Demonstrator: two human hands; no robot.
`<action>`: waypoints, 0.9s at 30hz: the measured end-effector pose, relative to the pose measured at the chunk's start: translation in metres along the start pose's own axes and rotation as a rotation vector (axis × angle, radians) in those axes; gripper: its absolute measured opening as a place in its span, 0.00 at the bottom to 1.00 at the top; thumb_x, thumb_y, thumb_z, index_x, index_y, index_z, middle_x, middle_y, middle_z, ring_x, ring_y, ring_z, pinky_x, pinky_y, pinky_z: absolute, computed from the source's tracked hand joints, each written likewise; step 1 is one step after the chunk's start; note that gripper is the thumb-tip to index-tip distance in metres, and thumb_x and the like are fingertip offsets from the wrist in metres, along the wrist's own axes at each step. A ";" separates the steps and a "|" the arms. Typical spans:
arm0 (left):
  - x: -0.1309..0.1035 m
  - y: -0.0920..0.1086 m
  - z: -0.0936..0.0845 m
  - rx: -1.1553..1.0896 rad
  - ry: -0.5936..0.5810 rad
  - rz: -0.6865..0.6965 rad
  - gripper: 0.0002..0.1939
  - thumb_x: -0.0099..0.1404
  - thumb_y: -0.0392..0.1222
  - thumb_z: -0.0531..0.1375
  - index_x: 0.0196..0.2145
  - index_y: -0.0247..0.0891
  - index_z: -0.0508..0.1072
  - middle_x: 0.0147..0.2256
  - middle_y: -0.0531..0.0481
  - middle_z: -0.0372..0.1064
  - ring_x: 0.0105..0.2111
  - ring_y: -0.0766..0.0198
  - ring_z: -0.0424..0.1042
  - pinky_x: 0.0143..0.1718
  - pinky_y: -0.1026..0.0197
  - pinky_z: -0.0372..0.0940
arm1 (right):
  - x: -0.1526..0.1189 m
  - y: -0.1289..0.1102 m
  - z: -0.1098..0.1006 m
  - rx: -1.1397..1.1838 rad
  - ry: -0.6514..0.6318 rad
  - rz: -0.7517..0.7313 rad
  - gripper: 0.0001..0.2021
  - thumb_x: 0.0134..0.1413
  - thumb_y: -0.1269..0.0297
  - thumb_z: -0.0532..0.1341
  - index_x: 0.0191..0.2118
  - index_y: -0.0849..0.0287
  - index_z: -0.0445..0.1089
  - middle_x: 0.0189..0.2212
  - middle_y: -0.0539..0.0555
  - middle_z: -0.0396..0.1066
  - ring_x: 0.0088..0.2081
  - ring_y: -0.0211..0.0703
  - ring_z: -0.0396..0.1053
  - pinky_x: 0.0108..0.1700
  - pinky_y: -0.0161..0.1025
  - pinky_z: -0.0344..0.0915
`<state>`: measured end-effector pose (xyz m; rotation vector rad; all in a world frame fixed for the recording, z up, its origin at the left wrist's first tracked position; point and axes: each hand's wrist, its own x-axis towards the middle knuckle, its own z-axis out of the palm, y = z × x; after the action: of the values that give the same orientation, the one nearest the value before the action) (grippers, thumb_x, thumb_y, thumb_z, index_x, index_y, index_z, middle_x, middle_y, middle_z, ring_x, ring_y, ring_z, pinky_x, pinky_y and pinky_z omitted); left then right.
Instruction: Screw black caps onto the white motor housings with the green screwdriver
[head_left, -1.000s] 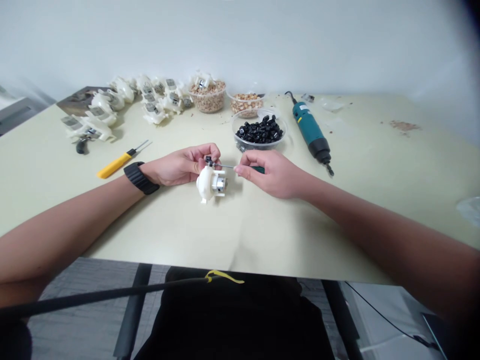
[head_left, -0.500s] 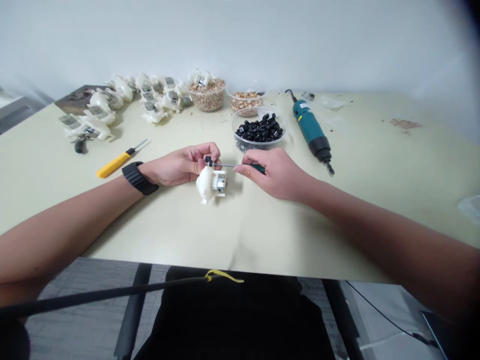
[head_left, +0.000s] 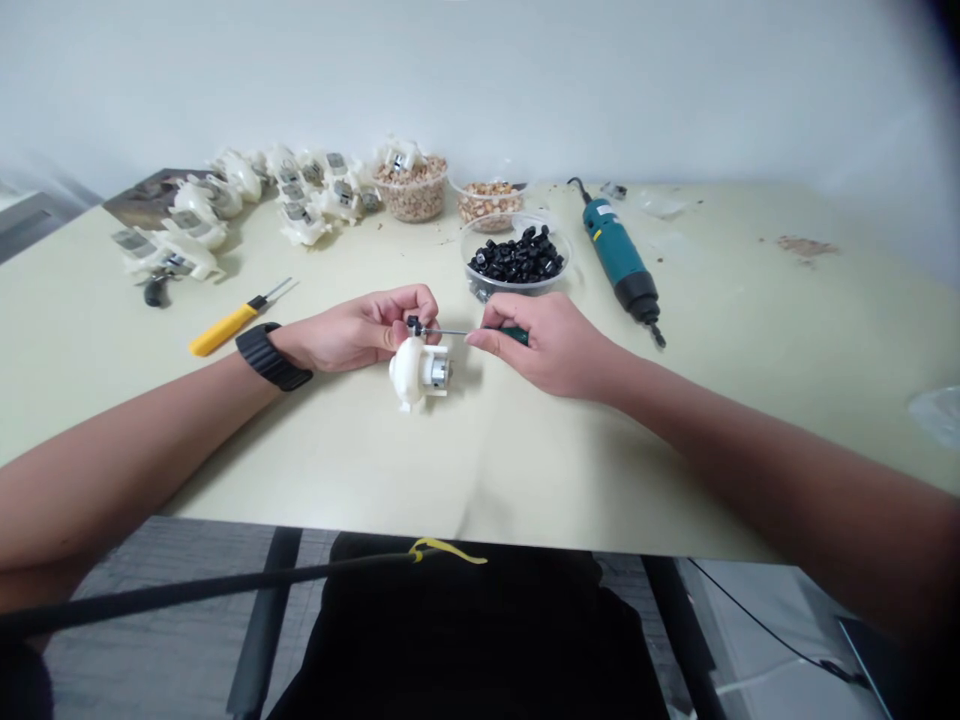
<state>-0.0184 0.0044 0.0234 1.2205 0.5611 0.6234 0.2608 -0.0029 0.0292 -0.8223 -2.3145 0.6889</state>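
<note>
A white plastic housing with a small metal motor [head_left: 409, 372] is held at its upper end by my left hand [head_left: 367, 328], whose fingers are closed around it. At that end sits a small black part [head_left: 415, 325], close to my left thumb. My right hand [head_left: 551, 345] is wrapped around the green handle of a screwdriver [head_left: 448, 331]. The screwdriver's thin shaft points left, and its tip meets the area by the black part; the exact contact is too small to make out.
Behind my hands stands a clear bowl of black parts [head_left: 517, 258], with two tubs of small brown pieces [head_left: 411, 195] farther back. A green power screwdriver [head_left: 621, 258] lies to the right. On the left are a yellow-handled screwdriver [head_left: 225, 328] and several similar white housings [head_left: 196, 228].
The view has shifted very slightly. Both hands keep their grip, and the screwdriver stays against the same end of the housing.
</note>
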 end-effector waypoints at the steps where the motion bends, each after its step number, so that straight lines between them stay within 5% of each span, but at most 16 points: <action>1: 0.000 0.001 0.000 0.009 0.002 0.001 0.20 0.58 0.42 0.80 0.40 0.35 0.76 0.34 0.48 0.78 0.30 0.65 0.76 0.32 0.66 0.72 | 0.000 -0.001 0.000 0.009 -0.019 0.017 0.20 0.73 0.48 0.62 0.33 0.57 0.67 0.26 0.48 0.67 0.29 0.38 0.58 0.36 0.42 0.50; 4: 0.000 0.003 0.001 0.026 0.004 0.007 0.20 0.58 0.43 0.80 0.40 0.35 0.77 0.33 0.49 0.77 0.29 0.66 0.75 0.31 0.67 0.71 | 0.001 -0.003 -0.003 0.043 -0.095 0.072 0.22 0.74 0.45 0.59 0.33 0.57 0.68 0.27 0.49 0.68 0.31 0.39 0.61 0.36 0.42 0.52; 8: 0.000 0.005 0.002 0.051 -0.002 0.006 0.20 0.58 0.44 0.80 0.39 0.36 0.77 0.33 0.49 0.77 0.29 0.67 0.75 0.31 0.67 0.71 | 0.001 -0.005 -0.005 0.073 -0.076 0.047 0.15 0.67 0.52 0.68 0.39 0.57 0.66 0.35 0.51 0.72 0.35 0.41 0.65 0.37 0.40 0.56; 21: 0.000 0.005 0.006 0.065 0.017 -0.004 0.21 0.56 0.46 0.81 0.39 0.36 0.77 0.33 0.48 0.77 0.30 0.65 0.75 0.31 0.66 0.70 | 0.000 -0.010 -0.010 0.052 -0.031 0.019 0.17 0.71 0.51 0.65 0.34 0.58 0.69 0.30 0.50 0.70 0.33 0.39 0.60 0.36 0.42 0.52; 27: 0.000 0.005 0.005 0.088 -0.015 0.006 0.19 0.59 0.45 0.80 0.40 0.36 0.78 0.36 0.47 0.79 0.31 0.65 0.76 0.32 0.66 0.70 | 0.007 -0.009 -0.014 0.303 -0.239 0.277 0.26 0.67 0.37 0.67 0.33 0.57 0.71 0.22 0.46 0.61 0.24 0.34 0.53 0.27 0.39 0.49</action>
<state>-0.0160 0.0020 0.0300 1.3088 0.5775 0.5999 0.2623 -0.0007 0.0472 -0.9679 -2.2384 1.2859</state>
